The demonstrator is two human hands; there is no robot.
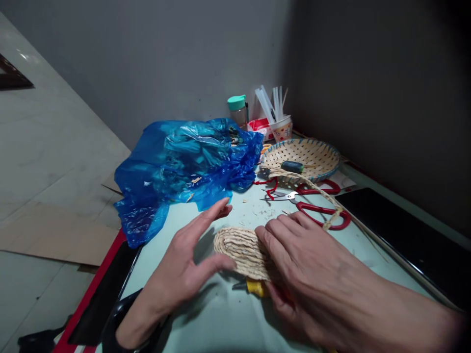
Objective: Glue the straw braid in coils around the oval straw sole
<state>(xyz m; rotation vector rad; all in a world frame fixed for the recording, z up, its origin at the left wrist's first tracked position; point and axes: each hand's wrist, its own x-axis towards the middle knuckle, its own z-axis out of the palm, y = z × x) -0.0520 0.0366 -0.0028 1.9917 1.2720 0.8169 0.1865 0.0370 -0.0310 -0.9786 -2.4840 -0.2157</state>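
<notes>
An oval coil of braided straw (239, 247) is held up over the table, with its rows packed side by side. My right hand (294, 260) grips its right end, fingers over the top and thumb below. To its left, my left hand (187, 255) is open, fingers stretched out and apart, the thumb tip at the coil's lower edge; I cannot tell whether it touches. Below the coil shows a yellow object with a dark tip (257, 288), mostly hidden by my right hand. A loose braided straw strand (318, 189) runs from the basket toward the scissors.
Red-handled scissors (290, 196) lie open beyond my right hand. Behind them are a woven basket (320, 152) with a dark spool (292, 166), a cup of translucent sticks (281, 130) and a green-lidded jar (238, 110). A blue plastic bag (147, 162) sits left, a black phone-like slab (397, 230) right.
</notes>
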